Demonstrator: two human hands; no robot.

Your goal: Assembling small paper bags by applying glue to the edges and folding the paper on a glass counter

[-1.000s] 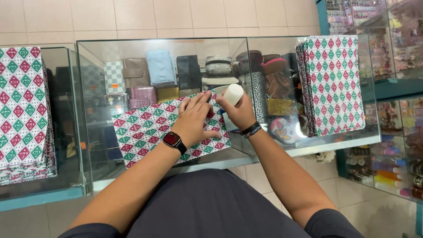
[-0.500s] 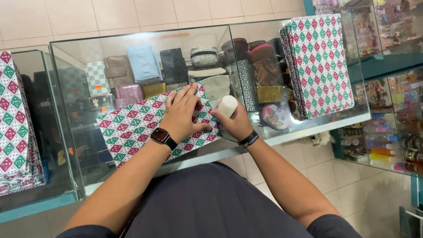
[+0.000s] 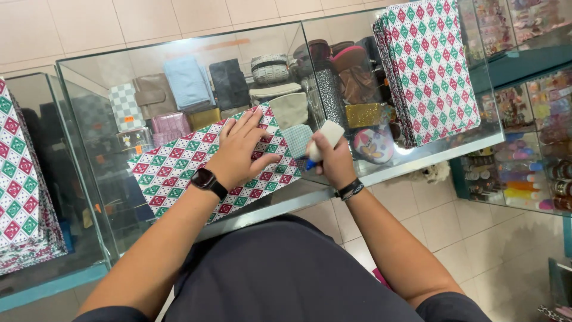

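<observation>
Left hand spread flat, pinning the patterned paper to the counter; right hand gripping a white glue bottle, tip down. Best kept pressed firm, squeezed gently along the edge.

A patterned sheet lies on the glass desk, the left hand flat upon it. Just to its right, the right hand holds a glue bottle. Further right lies a stack of sheets (purses sit inside, beneath the glass).
</observation>
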